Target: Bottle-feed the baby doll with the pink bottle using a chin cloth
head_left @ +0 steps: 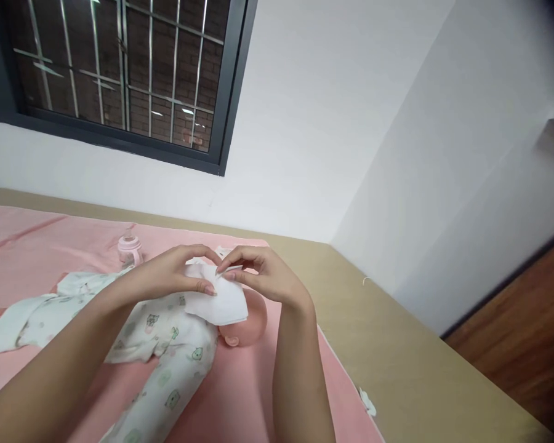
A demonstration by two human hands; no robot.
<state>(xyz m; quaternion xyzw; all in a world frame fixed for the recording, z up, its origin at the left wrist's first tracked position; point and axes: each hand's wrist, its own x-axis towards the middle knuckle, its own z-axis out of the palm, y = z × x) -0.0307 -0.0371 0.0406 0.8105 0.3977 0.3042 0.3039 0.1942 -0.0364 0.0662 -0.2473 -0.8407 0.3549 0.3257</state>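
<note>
Both hands hold a folded white tissue [221,301] above a baby doll. My left hand [175,274] pinches its upper left part, fingers curled. My right hand [263,274] pinches a thin edge of the tissue at the top. Under them lies the baby doll [166,344] in a white printed sleepsuit, its bare pink head [252,326] partly hidden by the tissue.
The doll lies on a pink sheet [37,246] over a tan mattress [397,344]. A pink baby bottle [130,249] stands behind the doll. A small white scrap [367,403] lies at the sheet's right edge. White walls and a barred window [115,67] stand behind; wooden floor [526,332] at right.
</note>
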